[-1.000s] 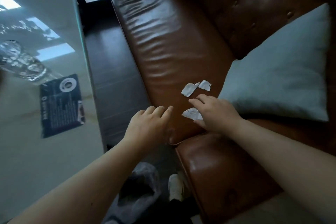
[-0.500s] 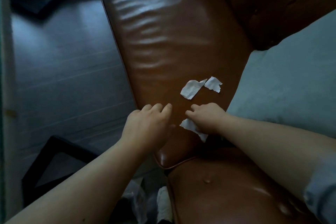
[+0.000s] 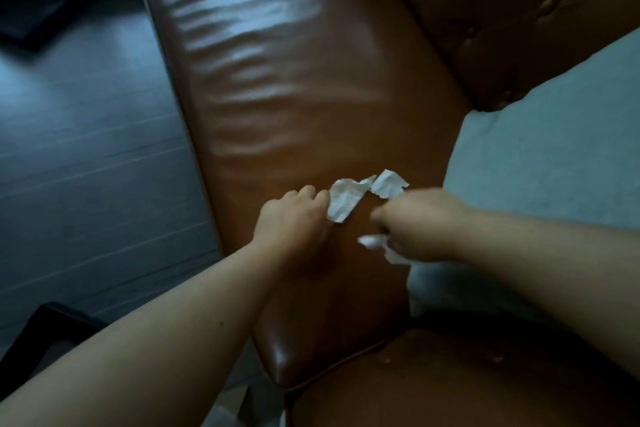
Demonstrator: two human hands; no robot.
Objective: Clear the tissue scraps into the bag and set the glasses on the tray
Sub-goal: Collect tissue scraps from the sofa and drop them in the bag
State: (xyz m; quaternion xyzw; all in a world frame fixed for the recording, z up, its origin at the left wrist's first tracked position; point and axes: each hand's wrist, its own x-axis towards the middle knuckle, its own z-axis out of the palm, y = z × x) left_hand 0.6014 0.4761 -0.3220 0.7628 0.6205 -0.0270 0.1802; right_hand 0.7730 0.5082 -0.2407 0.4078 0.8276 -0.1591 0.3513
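Observation:
Two white tissue scraps lie on the brown leather sofa seat (image 3: 294, 87): a larger one (image 3: 344, 199) and a smaller one (image 3: 388, 184) just right of it. My left hand (image 3: 291, 218) rests on the seat with its fingertips touching the larger scrap's left edge. My right hand (image 3: 415, 225), blurred, is closed around a third crumpled scrap (image 3: 374, 243) that sticks out below the fingers. The bag, the glasses and the tray are out of sight, except for a pale bit of plastic (image 3: 225, 412) at the bottom edge.
A pale grey-green cushion (image 3: 554, 149) leans on the sofa to the right of the scraps. The tufted leather backrest (image 3: 502, 10) rises behind. Dark plank floor (image 3: 86, 149) lies left of the sofa, with a black frame (image 3: 45, 326) at lower left.
The view has shifted from the glass table to the sofa. My right hand picked the nearest scrap up off the seat. My left hand moved forward to the larger scrap.

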